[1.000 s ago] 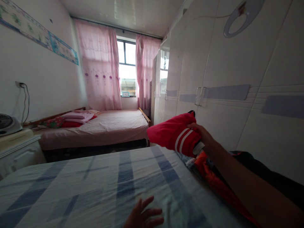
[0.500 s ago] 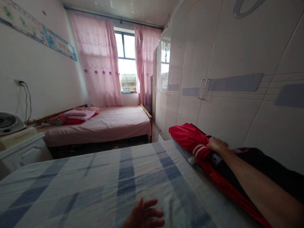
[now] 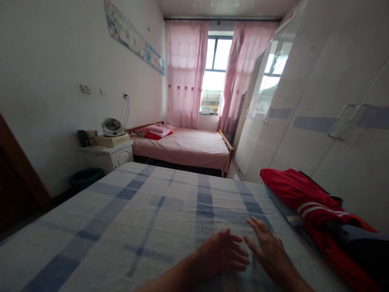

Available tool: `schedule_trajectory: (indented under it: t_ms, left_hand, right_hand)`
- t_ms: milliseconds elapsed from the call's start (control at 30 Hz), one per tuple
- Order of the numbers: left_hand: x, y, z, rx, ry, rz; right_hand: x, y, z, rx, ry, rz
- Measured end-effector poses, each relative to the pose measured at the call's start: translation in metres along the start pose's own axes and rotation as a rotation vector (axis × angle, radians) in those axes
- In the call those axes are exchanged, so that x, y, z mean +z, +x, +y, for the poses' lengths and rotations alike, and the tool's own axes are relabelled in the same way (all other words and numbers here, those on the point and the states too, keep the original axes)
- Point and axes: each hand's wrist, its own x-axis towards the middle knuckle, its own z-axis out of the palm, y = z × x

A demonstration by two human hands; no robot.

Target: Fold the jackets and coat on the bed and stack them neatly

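My left hand [image 3: 220, 252] is over the near part of the bed, fingers apart and holding nothing. Close beside it on the right, my right hand [image 3: 267, 249] is also empty, its fingers stretched out. Beneath both spreads a pale bed sheet [image 3: 170, 215] with blue stripes. To the right of my hands lies a pile of clothes: a red garment with white stripes [image 3: 291, 190] on top, dark cloth [image 3: 364, 251] nearer to me, and folded grey cloth [image 3: 281, 209] underneath.
A white wardrobe [image 3: 319, 162] runs along the right side. Beyond the near bed stands a second bed with a pink sheet [image 3: 188, 142]. At left are a white bedside cabinet [image 3: 105, 160], a small fan [image 3: 113, 126] and a dark bin [image 3: 86, 178]. Pink curtains [image 3: 185, 73] frame the window.
My right hand has let go of the clothes pile and come left beside my left hand. The view has turned left, bringing the cabinet and bin into sight.
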Motion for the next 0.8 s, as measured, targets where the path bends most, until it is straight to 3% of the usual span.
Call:
schedule_trajectory:
  t_ms: [100,233,633,700,800]
  left_hand:
    - [0.0,0.001,-0.001,0.009,0.016,-0.023]
    - [0.003,0.001,-0.002,0.01,0.07,-0.012]
    - [0.026,-0.006,-0.02,0.116,0.745,0.143]
    - [0.031,-0.012,-0.011,0.07,0.85,0.142]
    - [0.032,-0.029,0.024,0.04,1.051,0.183]
  right_hand:
    - [0.024,-0.015,-0.002,-0.051,-0.067,0.045]
    - [0.028,-0.02,-0.003,-0.138,-0.1,0.057]
    - [0.028,-0.018,0.001,-0.13,-0.044,0.039]
    - [0.027,-0.018,-0.003,-0.102,-0.042,0.05]
    - [0.024,-0.019,-0.008,-0.053,-0.035,0.054]
